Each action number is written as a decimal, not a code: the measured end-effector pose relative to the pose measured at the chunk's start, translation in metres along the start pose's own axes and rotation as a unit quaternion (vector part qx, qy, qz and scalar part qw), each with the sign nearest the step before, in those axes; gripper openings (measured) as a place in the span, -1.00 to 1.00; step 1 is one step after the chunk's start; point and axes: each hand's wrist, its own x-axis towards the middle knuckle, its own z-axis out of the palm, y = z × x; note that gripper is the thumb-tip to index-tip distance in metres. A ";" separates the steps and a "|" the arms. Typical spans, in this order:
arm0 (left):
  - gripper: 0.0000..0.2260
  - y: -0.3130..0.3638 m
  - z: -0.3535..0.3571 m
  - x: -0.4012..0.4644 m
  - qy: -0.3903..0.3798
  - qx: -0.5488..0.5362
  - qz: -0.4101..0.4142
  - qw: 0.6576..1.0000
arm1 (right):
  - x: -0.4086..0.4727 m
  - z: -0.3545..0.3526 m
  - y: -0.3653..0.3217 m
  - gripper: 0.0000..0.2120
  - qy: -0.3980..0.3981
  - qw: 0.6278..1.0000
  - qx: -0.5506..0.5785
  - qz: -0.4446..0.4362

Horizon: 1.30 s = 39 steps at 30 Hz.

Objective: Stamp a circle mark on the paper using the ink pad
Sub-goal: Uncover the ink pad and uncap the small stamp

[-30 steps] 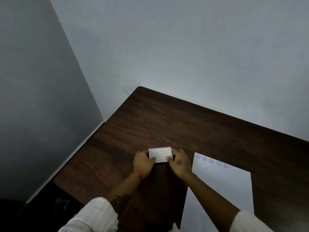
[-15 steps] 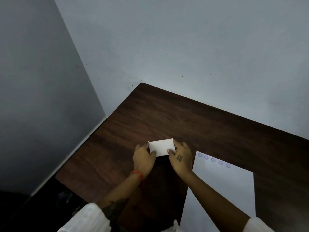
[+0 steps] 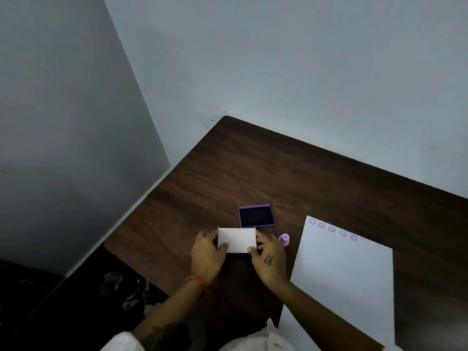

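Observation:
A purple ink pad (image 3: 256, 216) lies uncovered on the dark wooden table (image 3: 278, 168), its dark ink surface showing. Just in front of it both hands hold its white lid (image 3: 236, 239): my left hand (image 3: 206, 257) grips the left edge, my right hand (image 3: 269, 262) the right edge. A small pink-purple stamp (image 3: 284, 239) stands upright beside my right hand. To the right lies a white paper sheet (image 3: 347, 282) with a row of several purple circle marks (image 3: 331, 228) along its top edge.
The table sits in a room corner, with walls close behind and to the left. Its left edge (image 3: 131, 219) drops to a dark floor with some dim clutter (image 3: 121, 290). White sleeves show at the bottom.
The white lid has been lifted off and pulled toward me, exposing the purple ink pad behind it. The stamp beside my right hand has come into sight.

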 end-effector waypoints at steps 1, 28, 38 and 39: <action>-0.63 -0.002 0.001 -0.001 -0.004 0.006 -0.002 1.000 | -0.002 0.001 0.001 -0.54 -0.006 1.000 -0.003 0.005; -0.63 0.079 0.067 0.009 -0.167 0.003 0.209 0.963 | 0.007 -0.060 0.024 -0.61 0.119 0.991 0.014 0.058; -0.83 0.069 0.092 0.023 -0.156 0.051 0.212 0.963 | 0.020 -0.053 0.040 -0.81 0.058 0.997 -0.015 0.048; -0.83 0.069 0.091 0.023 -0.156 0.045 0.209 0.964 | 0.022 -0.054 0.040 -0.81 0.051 0.998 -0.016 0.045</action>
